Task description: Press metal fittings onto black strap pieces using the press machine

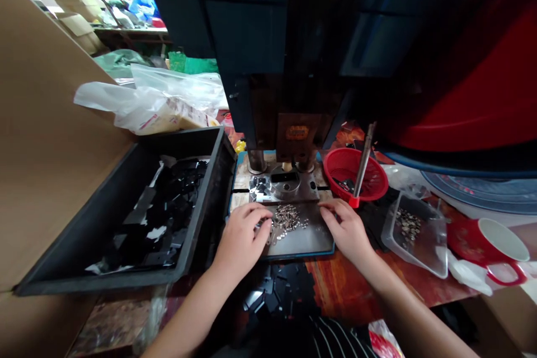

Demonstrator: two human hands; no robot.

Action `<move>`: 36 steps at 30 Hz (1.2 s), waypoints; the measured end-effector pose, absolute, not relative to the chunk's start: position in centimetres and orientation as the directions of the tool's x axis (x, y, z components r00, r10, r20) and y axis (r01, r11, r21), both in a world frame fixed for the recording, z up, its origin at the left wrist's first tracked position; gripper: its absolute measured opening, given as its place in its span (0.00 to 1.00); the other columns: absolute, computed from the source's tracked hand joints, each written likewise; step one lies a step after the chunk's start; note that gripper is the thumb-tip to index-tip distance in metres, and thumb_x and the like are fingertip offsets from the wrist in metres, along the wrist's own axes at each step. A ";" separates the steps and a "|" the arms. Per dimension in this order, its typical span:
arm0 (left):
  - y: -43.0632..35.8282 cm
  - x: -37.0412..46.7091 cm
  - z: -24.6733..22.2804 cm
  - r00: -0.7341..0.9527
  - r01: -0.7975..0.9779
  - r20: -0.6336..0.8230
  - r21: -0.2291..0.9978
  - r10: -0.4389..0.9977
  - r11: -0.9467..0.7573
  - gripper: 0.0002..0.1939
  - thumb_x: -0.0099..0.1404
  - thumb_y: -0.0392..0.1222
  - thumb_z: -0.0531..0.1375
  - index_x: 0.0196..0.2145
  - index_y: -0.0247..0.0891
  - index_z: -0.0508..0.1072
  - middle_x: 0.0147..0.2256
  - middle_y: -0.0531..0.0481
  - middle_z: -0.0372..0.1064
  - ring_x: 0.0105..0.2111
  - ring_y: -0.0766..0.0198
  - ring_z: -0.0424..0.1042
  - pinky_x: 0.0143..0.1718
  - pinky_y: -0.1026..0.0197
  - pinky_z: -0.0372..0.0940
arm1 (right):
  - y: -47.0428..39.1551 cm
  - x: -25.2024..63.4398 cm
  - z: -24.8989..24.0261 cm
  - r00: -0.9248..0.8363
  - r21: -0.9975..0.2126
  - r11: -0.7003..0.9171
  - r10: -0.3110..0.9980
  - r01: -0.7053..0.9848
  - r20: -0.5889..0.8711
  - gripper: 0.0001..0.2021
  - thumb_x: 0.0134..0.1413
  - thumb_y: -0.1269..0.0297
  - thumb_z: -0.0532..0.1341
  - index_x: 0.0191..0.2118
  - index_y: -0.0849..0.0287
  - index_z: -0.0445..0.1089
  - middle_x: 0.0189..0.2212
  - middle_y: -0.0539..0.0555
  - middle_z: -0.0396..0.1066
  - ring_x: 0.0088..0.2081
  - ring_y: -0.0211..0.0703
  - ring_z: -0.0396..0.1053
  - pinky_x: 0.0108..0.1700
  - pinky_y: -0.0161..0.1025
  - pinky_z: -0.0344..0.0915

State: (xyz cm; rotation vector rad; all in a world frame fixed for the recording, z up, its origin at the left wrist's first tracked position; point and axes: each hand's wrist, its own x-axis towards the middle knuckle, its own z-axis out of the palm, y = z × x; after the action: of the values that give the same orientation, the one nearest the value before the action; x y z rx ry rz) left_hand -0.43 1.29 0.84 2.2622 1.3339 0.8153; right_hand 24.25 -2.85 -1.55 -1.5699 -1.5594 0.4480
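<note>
Your two hands are apart from each other, one on either side of a loose pile of small shiny metal parts (287, 217). Your left hand (243, 235) is at the pile's near left edge, its fingers curled and its thumb pointing in towards the parts; whether you have one pinched there, I cannot tell. Your right hand (346, 228) is at the right edge of the flat metal plate (314, 240) that the pile lies on, thumb and forefinger close together, and I cannot tell whether anything is between them.

Just beyond your hands is the metal die (304, 192) of a dark blue press (247, 33), with flat silvery pieces (259, 185) lying at its left side. Past your right hand is a red plastic basket (378, 178) with a metal rod (364, 162) leaning up out of it. Farther right of that hand are a clear plastic tub (425, 260) with more small metal parts in it and a red mug (472, 243). Left of your left hand is a black crate (203, 196) holding flat black pieces (168, 218). More black pieces (279, 288) lie nearer you, between your forearms.
</note>
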 end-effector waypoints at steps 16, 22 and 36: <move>-0.2 -0.8 0.0 0.562 0.710 0.205 0.377 0.801 -0.595 0.13 0.63 0.41 0.56 0.46 0.45 0.72 0.50 0.47 0.64 0.50 0.51 0.62 0.51 0.45 0.60 | -6.3 21.2 -0.9 -0.153 -0.553 0.373 0.902 0.745 0.403 0.08 0.60 0.68 0.54 0.40 0.56 0.70 0.37 0.55 0.70 0.42 0.46 0.66 0.45 0.46 0.65; -0.1 -0.8 0.2 0.553 0.729 0.178 0.368 0.814 -0.576 0.14 0.63 0.41 0.56 0.47 0.47 0.70 0.51 0.49 0.64 0.52 0.52 0.61 0.53 0.44 0.59 | -1.2 20.7 0.9 -0.143 -0.343 0.354 0.848 0.870 0.511 0.15 0.59 0.61 0.56 0.50 0.55 0.68 0.51 0.56 0.67 0.54 0.52 0.60 0.56 0.54 0.59; 0.5 -0.5 0.1 0.526 0.721 0.142 0.448 0.839 -0.528 0.10 0.60 0.39 0.58 0.41 0.43 0.71 0.51 0.48 0.64 0.52 0.51 0.61 0.54 0.45 0.57 | 2.3 18.5 1.4 -0.108 -0.263 0.257 0.875 0.930 0.472 0.22 0.59 0.52 0.56 0.57 0.51 0.61 0.56 0.54 0.64 0.58 0.55 0.57 0.61 0.65 0.41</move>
State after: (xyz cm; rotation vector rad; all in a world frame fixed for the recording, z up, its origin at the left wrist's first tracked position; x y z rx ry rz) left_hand -0.52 0.47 0.14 2.4350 1.2932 0.4919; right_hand 18.51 2.31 1.43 -1.6316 -1.9946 -0.1332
